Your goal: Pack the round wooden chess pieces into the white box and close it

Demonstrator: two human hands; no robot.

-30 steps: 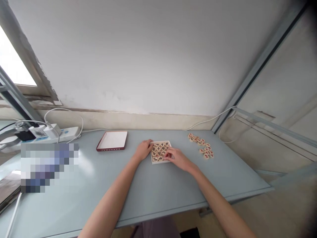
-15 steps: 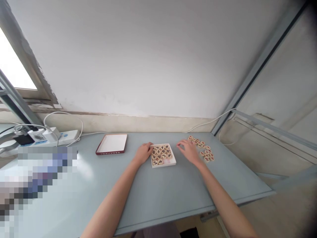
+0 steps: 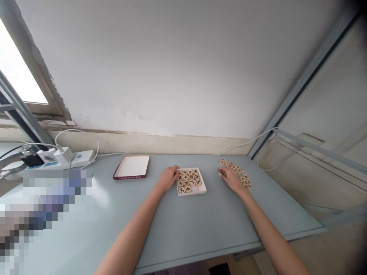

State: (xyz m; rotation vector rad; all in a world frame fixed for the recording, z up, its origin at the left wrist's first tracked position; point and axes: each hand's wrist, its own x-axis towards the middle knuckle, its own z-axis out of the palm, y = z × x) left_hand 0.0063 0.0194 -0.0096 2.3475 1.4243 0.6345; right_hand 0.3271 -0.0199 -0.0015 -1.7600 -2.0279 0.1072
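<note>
A white box tray [image 3: 191, 193] holds rows of round wooden xiangqi pieces [image 3: 191, 177] with dark characters, and its front right corner shows bare bottom. My left hand [image 3: 168, 178] grips the tray's left edge with closed fingers. To the right of the tray, my right hand [image 3: 231, 179] is low over the desk, thumb and fingers pinched on a xiangqi piece [image 3: 221, 173]. Loose xiangqi pieces with red characters [image 3: 229, 164] lie just behind and beside this hand, which partly covers them.
On the blue-grey desk [image 3: 195, 225], a dark red box lid [image 3: 130, 177] lies with its white inside up, left of the tray. A white power strip [image 3: 83, 157] with chargers and cables stands at the far left. The wall [image 3: 172, 146] bounds the back.
My right hand has moved slightly right, toward the red pieces, and now has a piece between its fingers. My left hand stays on the tray. The whole view has shifted a little.
</note>
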